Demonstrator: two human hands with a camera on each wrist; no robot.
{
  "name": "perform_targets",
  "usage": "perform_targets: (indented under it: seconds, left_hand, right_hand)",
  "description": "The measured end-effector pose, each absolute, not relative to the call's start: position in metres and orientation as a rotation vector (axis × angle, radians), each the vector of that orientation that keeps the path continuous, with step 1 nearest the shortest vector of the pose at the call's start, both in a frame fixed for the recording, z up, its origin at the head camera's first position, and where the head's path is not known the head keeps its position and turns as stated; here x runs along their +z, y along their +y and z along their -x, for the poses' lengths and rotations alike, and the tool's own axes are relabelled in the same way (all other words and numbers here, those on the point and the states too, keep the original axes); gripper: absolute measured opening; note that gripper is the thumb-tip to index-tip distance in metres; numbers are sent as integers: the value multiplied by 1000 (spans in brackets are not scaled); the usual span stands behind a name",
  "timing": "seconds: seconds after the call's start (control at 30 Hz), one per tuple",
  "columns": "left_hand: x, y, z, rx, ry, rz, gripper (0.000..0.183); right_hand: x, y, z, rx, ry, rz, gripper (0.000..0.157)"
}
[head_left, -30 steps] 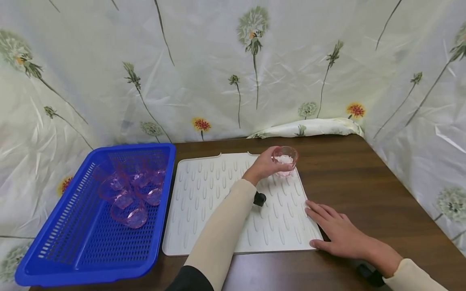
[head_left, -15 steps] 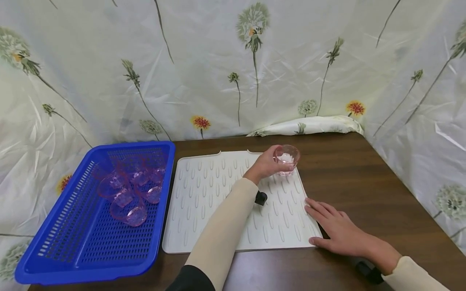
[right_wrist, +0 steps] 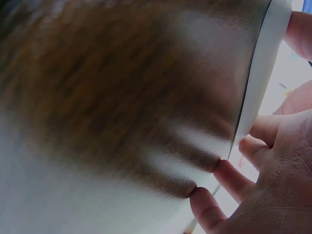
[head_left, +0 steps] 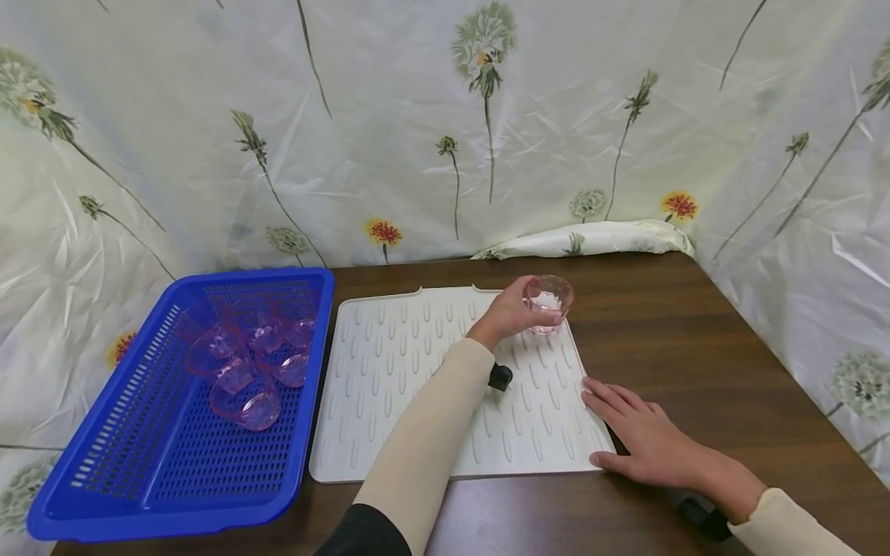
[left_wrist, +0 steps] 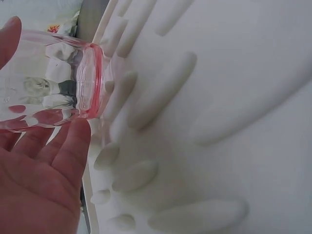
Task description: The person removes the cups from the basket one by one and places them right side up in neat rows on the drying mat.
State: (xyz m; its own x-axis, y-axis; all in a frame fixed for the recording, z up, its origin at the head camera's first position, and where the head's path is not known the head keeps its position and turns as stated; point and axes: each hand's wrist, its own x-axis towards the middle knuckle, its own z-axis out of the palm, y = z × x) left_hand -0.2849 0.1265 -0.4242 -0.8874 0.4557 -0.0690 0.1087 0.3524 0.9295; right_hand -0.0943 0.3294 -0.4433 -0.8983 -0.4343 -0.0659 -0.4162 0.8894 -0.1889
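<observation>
My left hand point(head_left: 510, 313) holds a clear pink drinking glass point(head_left: 551, 296) upright at the far right corner of a white ridged drying mat point(head_left: 385, 386). In the left wrist view the thumb is on one side of the glass point(left_wrist: 53, 83) and the fingers on the other. Its pink-rimmed base is right at the mat's ridges. My right hand point(head_left: 647, 444) lies flat, fingers spread, along the mat's right edge. In the right wrist view its fingertips point(right_wrist: 204, 200) touch the table and the mat's raised edge point(right_wrist: 261, 68).
Left of the mat stands a blue plastic basket point(head_left: 174, 525) with several similar pink glasses point(head_left: 246, 405) lying in it. The brown wooden table point(head_left: 667, 332) extends to the right. A flowered curtain point(head_left: 417, 116) hangs behind, its rolled hem point(head_left: 591, 241) on the back edge.
The glass and left hand have shifted very slightly right. The right hand keeps its place at the mat's edge, and the whole view has tipped down a little.
</observation>
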Motion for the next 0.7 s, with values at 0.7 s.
perform_targets:
  seconds: [0.7]
  left_hand:
    - [-390,92,295,1379,2338,-508,92]
  right_hand:
    - [-442,328,94,-249,2964,695,81]
